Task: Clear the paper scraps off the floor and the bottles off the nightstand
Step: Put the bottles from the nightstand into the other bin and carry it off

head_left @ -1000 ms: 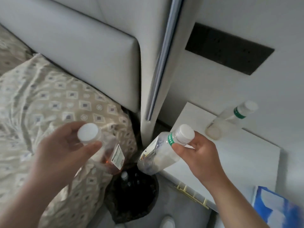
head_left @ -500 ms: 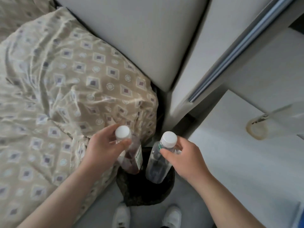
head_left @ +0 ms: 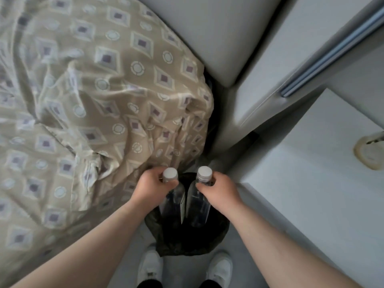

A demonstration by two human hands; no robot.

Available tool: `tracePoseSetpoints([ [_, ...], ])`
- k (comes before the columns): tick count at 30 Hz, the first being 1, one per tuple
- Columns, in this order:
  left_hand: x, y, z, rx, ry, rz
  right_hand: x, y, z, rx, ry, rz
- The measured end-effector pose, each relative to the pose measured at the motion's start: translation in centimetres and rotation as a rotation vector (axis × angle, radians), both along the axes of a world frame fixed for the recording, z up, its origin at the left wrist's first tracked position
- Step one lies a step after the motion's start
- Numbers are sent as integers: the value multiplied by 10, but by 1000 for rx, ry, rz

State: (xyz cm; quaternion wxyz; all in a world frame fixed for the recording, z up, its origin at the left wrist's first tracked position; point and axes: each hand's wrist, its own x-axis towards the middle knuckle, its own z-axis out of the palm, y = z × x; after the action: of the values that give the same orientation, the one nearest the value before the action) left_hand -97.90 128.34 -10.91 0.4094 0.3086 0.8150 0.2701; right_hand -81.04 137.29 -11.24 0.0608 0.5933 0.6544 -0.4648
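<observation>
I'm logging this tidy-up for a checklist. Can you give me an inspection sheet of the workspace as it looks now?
Surface: white nightstand; a third bottle lies on it, cut off by the right frame edge.
Job's things: left bottle and right bottle, both clear and white-capped, held cap-up over the black bin bag. Paper scraps: nothing seen.
Clutter: nothing seen.
Hands: left hand grips the left bottle's neck; right hand grips the right bottle's neck.
Cables: nothing seen.
Surroundings: patterned duvet, grey headboard, white shoes on the floor.
</observation>
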Motion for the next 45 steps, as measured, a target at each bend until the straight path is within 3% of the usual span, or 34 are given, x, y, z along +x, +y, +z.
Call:
tracePoseSetpoints([
  [3,4,2,-24,-16,-56,9,0,-3,-26,-62,-50,21],
  [9,13,3,-57,-232,-11,-30,-2,-16,-67,-84,-140,130],
  [20,15,-1,-74,-229,104,-24,-14,-13,-83,-92,-145,58],
  [26,11,11,-30,-174,188,-169,3,-8,-20,-76,-9,-20],
  [34,90,91,98,281,211,-318,59,36,145,-49,245,-21],
  [36,119,112,121,375,198,-405,89,46,184,10,286,-85],
  [39,165,140,136,407,228,-505,143,58,226,98,373,-356],
  [45,237,171,91,157,405,-741,237,72,247,418,451,-839],
])
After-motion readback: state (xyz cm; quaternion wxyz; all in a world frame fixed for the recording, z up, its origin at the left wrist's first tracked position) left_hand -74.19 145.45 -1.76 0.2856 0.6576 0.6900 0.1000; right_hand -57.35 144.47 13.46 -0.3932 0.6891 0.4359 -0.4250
